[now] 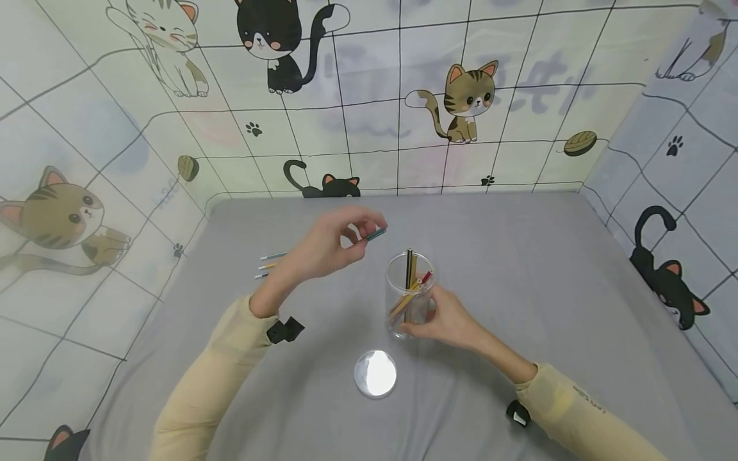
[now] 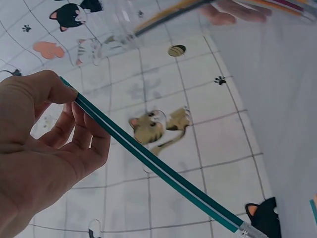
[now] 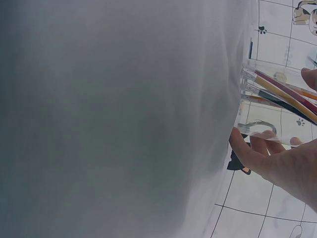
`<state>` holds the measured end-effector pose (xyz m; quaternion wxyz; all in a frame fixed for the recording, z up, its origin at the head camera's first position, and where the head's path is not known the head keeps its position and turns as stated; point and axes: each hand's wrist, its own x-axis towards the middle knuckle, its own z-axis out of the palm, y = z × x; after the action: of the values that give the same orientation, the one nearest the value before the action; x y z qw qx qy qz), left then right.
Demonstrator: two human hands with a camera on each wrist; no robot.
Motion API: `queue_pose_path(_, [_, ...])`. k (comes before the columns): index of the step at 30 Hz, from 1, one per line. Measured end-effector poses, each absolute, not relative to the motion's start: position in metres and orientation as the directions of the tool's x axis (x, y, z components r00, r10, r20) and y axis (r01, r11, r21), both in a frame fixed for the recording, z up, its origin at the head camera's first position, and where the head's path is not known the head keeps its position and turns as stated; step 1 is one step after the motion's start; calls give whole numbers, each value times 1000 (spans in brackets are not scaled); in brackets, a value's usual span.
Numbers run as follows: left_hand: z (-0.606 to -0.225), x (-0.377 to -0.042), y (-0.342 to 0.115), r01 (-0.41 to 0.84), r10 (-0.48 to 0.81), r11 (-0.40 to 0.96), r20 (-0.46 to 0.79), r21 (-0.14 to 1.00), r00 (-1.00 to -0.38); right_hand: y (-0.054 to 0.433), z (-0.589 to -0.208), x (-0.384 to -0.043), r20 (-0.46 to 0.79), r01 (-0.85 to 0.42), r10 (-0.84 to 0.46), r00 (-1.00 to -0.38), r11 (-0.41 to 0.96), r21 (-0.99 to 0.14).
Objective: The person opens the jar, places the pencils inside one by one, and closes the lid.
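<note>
My left hand (image 1: 330, 246) pinches a teal pencil (image 2: 154, 159) between thumb and fingers, raised up and left of a clear jar (image 1: 393, 296). The pencil has a pale stripe, and a metal ferrule shows at its far end in the left wrist view. My right hand (image 1: 448, 321) grips the jar low on its right side, keeping it upright on the grey cloth. Several pencils (image 3: 282, 91) lean inside the jar, among them black, yellow and red ones. In the head view the teal pencil is foreshortened, with its near end hidden by the fingers.
A round shiny lid (image 1: 375, 374) lies on the grey cloth (image 1: 496, 256) in front of the jar. Behind my left wrist lie a few more pencils (image 1: 273, 256), partly covered by the arm. Cat-print fabric walls (image 1: 375, 96) enclose the back and sides.
</note>
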<state>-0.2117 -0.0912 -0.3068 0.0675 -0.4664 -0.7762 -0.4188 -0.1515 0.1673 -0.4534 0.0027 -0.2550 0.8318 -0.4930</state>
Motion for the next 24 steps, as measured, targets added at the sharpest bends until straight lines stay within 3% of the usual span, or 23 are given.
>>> queue_pose_path(15, [-262,-184,-56,882,641,-95,707,462,-301,168,-452,-152,257,-436,-438,-861,379,-816])
queue_pose_path(24, [-247,-170,-42,865,587,-228,772,446,-244,170,-453,-152,226,-403,-450,-864,350,-846])
